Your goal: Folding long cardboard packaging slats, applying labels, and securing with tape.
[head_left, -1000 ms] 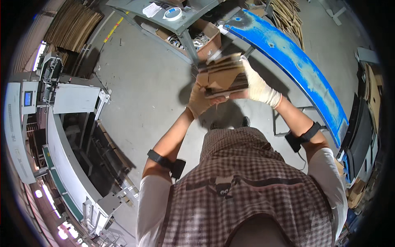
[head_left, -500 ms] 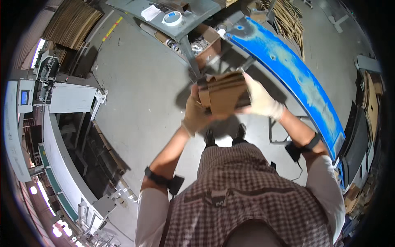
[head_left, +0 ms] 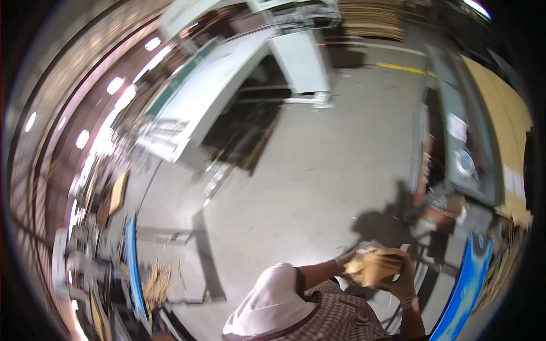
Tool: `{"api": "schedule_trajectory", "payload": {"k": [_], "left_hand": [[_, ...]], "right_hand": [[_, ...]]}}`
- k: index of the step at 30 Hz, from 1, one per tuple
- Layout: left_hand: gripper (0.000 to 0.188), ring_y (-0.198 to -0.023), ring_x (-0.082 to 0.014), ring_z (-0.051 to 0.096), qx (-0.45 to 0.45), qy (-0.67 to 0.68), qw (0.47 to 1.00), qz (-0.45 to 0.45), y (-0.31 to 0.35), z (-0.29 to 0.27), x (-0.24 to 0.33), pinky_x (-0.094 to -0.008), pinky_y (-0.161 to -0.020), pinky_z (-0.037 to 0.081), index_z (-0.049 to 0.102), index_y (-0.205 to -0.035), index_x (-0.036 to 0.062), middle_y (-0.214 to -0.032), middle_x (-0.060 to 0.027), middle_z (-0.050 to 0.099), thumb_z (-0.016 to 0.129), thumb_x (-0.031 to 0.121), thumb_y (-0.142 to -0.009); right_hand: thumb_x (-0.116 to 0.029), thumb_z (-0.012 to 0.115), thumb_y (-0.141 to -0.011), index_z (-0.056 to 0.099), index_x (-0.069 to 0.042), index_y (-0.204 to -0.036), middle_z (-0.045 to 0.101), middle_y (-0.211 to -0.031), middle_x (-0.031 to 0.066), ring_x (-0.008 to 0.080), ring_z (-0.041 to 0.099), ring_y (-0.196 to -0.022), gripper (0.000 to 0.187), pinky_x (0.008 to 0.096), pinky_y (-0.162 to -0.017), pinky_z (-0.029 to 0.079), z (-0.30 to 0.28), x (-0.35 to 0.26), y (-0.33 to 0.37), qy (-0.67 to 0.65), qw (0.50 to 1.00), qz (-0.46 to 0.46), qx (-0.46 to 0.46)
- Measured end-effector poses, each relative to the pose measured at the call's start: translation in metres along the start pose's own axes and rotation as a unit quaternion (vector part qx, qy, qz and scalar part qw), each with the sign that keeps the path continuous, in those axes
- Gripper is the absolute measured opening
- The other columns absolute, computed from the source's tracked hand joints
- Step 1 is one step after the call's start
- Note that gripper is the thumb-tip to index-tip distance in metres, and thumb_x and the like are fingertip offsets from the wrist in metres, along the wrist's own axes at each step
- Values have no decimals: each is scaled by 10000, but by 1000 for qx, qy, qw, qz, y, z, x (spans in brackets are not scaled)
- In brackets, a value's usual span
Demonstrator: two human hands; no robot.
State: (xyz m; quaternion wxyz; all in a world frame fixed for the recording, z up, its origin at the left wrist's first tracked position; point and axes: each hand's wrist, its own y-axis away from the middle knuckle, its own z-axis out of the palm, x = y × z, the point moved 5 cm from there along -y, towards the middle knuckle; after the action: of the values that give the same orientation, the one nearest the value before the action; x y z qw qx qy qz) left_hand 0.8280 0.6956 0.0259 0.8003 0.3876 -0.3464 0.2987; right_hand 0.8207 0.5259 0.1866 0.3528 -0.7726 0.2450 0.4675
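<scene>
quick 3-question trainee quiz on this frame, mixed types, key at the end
1. True or false: the stack of cardboard pieces lies on the concrete floor.
2. What does the grip of the right hand close on? A) roll of tape B) stack of cardboard pieces C) blue conveyor
3. Fill in: the roll of tape lies on the grey ____ at right.

Key: 1 false, both hands hold it, the left hand on its other side. 2 B. 3 table.
</scene>
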Motion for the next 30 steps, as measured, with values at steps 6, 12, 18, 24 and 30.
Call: {"api": "schedule_trajectory", "payload": {"k": [6, 12, 18, 24, 30], "left_hand": [[673, -1348, -318, 424, 120, 415, 902, -10, 40, 17, -25, -482, -1149, 305, 410, -1449, 70, -1478, -129, 440, 413, 517, -946], [562, -1220, -257, 555, 267, 393, 870, 130, -91, 57, 67, -448, -1041, 437, 507, -1393, 97, -1328, -92, 593, 522, 450, -956], [531, -1136, -275, 537, 80, 268, 899, 337, -120, 116, 200, -451, -917, 538, 364, -1300, 122, -1233, -116, 502, 666, 318, -910], [883, -1227, -274, 489, 60, 136, 938, 314, -273, 183, 262, -441, -995, 461, 141, -1524, 116, -1388, -146, 431, 726, 295, -887], [610, -1134, -248, 542, 45, 171, 951, 253, -420, 207, 285, -410, -932, 494, 325, -1370, 99, -1232, -113, 513, 679, 219, -888]], "right_hand": [[-174, 848, -737, 574, -17, -1226, 654, -1172, 126, 216, 621, -1119, 583, 332, -963, 494, -7, -41, -24, -203, 961, 89, -165], [-443, 777, -800, 572, -2, -1147, 639, -1159, 167, 274, 548, -1202, 598, 437, -1045, 414, -185, -65, 37, -252, 960, 107, 63], [-345, 844, -746, 386, 8, -1442, 506, -1335, 108, 190, 454, -1269, 905, 314, -1066, 371, -264, -68, 127, -59, 955, 284, -57], [-269, 886, -689, 448, -8, -1413, 586, -1265, 72, 182, 523, -1193, 885, 310, -1057, 389, -276, -39, 170, -107, 904, 381, 164], [-277, 885, -678, 497, -21, -1388, 594, -1265, 66, 202, 526, -1203, 849, 347, -1069, 389, -337, -14, 151, -141, 869, 390, 269]]}}
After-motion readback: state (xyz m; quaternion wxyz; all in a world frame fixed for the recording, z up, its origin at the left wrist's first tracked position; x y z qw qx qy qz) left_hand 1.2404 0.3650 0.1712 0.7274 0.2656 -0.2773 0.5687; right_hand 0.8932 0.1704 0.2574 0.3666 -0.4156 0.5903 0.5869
